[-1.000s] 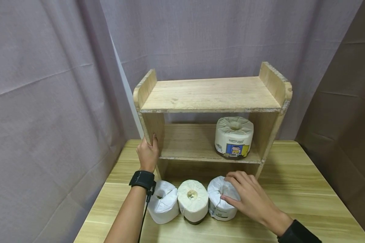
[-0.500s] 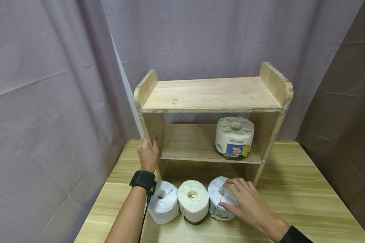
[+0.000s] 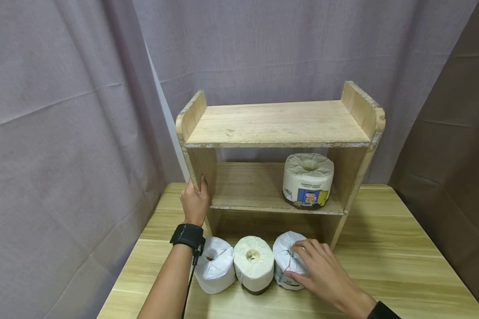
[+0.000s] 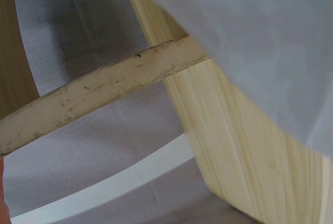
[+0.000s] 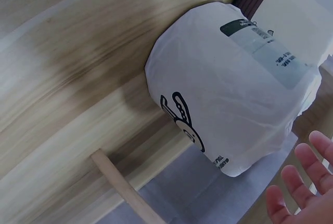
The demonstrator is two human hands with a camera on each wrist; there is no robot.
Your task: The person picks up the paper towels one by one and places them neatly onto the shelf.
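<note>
The left hand [image 3: 194,203], left of centre in the head view, grips the near left upright of the shelf [image 3: 277,124], its thumb lying along the inner face. The right hand [image 3: 323,270] is at the lower right of centre, beside the top of the right roll [image 3: 281,254]; its fingers are spread and bent, with the thumb apart from them. In the right wrist view its fingertips show at the lower right, separate from one another, with a gap between them and the roll.

The right roll stands upright on the tabletop [image 3: 407,248], low in the frame and right of centre, in front of the shelf. Its white wrapper bears a dark green label and a line drawing with long ears. Close beside it, leftward in the frame, stand the middle roll [image 3: 255,274], cream with a brown base, and the left roll [image 3: 215,278], plain white.

The upper roll [image 3: 308,186], printed with a cartoon, stands on the shelf's middle board, right of the frame's centre. A black strap [image 3: 186,235] circles the left wrist, and a dark sleeve [image 3: 383,312] shows at the lower right. Grey curtain [image 3: 263,48] fills the top of the frame.
</note>
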